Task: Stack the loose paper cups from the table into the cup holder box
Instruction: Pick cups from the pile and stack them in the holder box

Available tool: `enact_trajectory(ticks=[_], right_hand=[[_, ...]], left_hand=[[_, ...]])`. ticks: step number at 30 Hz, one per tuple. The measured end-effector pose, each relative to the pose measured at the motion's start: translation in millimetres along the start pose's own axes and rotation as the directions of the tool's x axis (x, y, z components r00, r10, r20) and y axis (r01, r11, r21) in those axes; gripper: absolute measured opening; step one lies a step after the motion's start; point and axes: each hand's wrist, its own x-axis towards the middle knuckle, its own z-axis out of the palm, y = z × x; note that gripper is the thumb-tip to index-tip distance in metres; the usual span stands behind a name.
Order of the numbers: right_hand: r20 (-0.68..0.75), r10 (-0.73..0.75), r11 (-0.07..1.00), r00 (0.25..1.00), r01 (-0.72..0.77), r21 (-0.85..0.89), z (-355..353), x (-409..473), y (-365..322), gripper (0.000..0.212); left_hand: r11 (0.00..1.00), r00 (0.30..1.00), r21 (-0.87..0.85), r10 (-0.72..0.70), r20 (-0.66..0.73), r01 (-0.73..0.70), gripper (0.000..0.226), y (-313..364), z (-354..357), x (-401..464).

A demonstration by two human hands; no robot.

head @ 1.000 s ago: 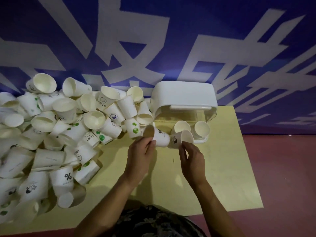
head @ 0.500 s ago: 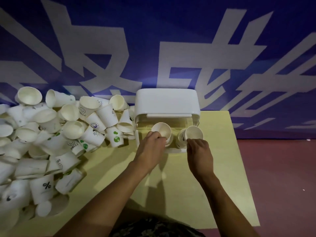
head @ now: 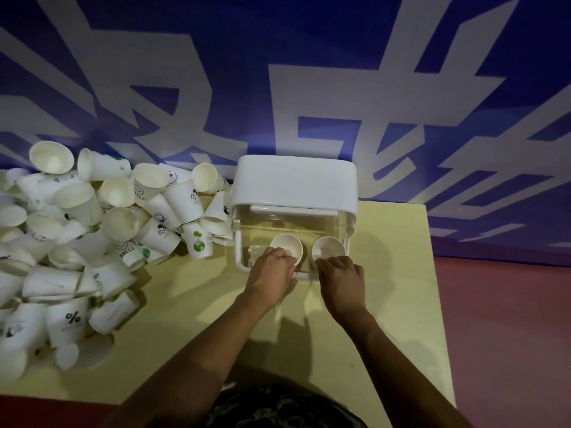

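While my forearms reached out over the yellow table [head: 386,304], my left hand [head: 272,274] pinched the near rim of the left paper cup [head: 286,248], and my right hand [head: 341,278] pinched the rim of the right paper cup [head: 328,249]. Both cups stood mouth-up inside the clear front of the cup holder box [head: 293,180], side by side, close but seemingly apart. I judged that squeezing too hard could have creased a rim, and a tilted cup might have jammed instead of nesting. To the left and beyond, the heap of loose paper cups [head: 92,242] leaned against the box and could have slid.
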Motion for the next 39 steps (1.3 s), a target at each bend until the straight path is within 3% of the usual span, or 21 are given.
enact_trajectory(ticks=[4, 7, 9, 12, 14, 15, 18, 23, 25, 28, 33, 36, 39], right_hand=[[-0.087, 0.048, 0.998, 0.995, -0.044, 0.051, -10, -2, -13, 0.025], [-0.146, -0.014, 0.983, 0.989, 0.040, 0.178, -20, -3, -38, 0.021], [-0.095, -0.032, 0.933, 0.995, 0.064, 0.354, -19, 0, -62, 0.015], [0.125, 0.048, 0.775, 0.991, -0.116, 0.621, -10, 11, -104, 0.013], [0.322, 0.111, 0.590, 0.940, -0.323, 0.740, -7, 18, -134, 0.017], [0.412, 0.142, 0.446, 0.900, -0.430, 0.785, -6, 23, -148, 0.020], [0.624, 0.168, 0.062, 0.763, -0.640, 0.766, -7, 41, -190, 0.018], [0.778, 0.132, -0.430, 0.614, -0.672, 0.603, 15, 74, -233, 0.024], [0.799, 0.166, -0.543, 0.578, -0.623, 0.564, 25, 86, -244, 0.010], [0.812, 0.222, -0.642, 0.539, -0.546, 0.538, 34, 103, -256, 0.023], [0.826, 0.324, -0.707, 0.461, -0.463, 0.535, 41, 111, -268, 0.008], [0.802, 0.339, -0.690, 0.491, -0.450, 0.567, 38, 105, -274, 0.007], [0.741, 0.387, -0.590, 0.549, -0.470, 0.657, 28, 89, -278, 0.017]], left_hand=[[0.999, 0.987, -0.035, 0.000, -0.160, -0.006, 0.027, -8, -10, -12], [0.996, 0.962, -0.078, -0.059, -0.267, 0.040, 0.025, -28, -27, -24], [0.992, 0.942, -0.096, -0.110, -0.316, 0.084, 0.024, -47, -42, -29], [0.989, 0.909, -0.076, -0.146, -0.391, 0.127, 0.026, -79, -70, -32], [0.986, 0.886, -0.081, -0.165, -0.433, 0.144, 0.024, -101, -91, -30], [0.986, 0.879, -0.069, -0.168, -0.447, 0.153, 0.025, -111, -102, -28], [0.984, 0.866, 0.004, -0.156, -0.475, 0.180, 0.035, -139, -129, -19], [0.972, 0.910, 0.067, -0.186, -0.370, 0.225, 0.053, -169, -155, -1], [0.979, 0.935, 0.043, -0.176, -0.309, 0.199, 0.055, -177, -159, 5], [0.987, 0.951, -0.034, -0.159, -0.266, 0.155, 0.050, -187, -163, 11], [0.992, 0.946, -0.127, -0.043, -0.322, 0.002, 0.024, -203, -166, 5], [0.971, 0.932, -0.230, -0.023, -0.362, -0.065, 0.017, -213, -166, -9], [0.982, 0.914, -0.175, -0.004, -0.406, -0.073, 0.015, -218, -168, -26]])
